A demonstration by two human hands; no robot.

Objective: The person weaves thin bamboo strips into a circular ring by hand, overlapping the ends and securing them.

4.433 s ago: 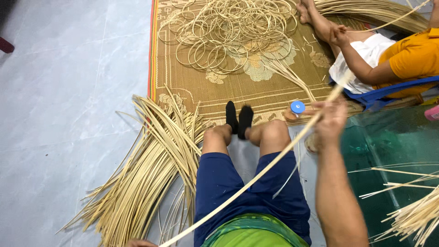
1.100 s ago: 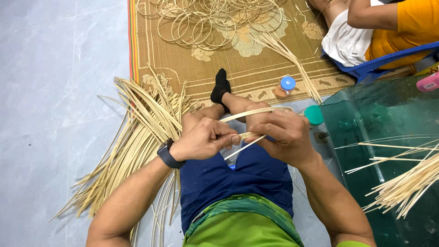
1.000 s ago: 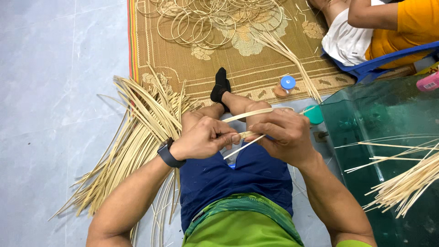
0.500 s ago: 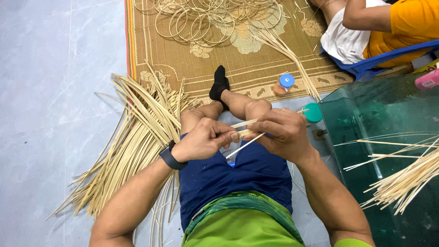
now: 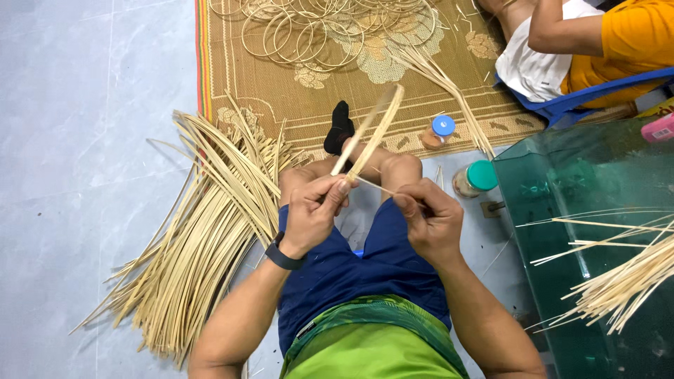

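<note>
My left hand [image 5: 312, 214] pinches the base of a bent pale cane strip [image 5: 372, 130] that stands up as a narrow loop over my knees. A thin strand runs from that pinch across to my right hand [image 5: 430, 223], which grips its other end. Both hands hover above my lap in blue shorts. A dark watch sits on my left wrist.
A big heap of cane strips [image 5: 196, 231] lies at my left. Several cane rings [image 5: 330, 28] lie on a woven mat [image 5: 281, 91]. Two jars, blue lid [image 5: 439, 131] and green lid [image 5: 476, 179], stand near my knees. Green glass table [image 5: 583, 231] right; another person [image 5: 590, 42] sits far right.
The strip, held level between both hands before, now stands up as a loop from my left hand. My right hand has drawn back to the right with the thin strand.
</note>
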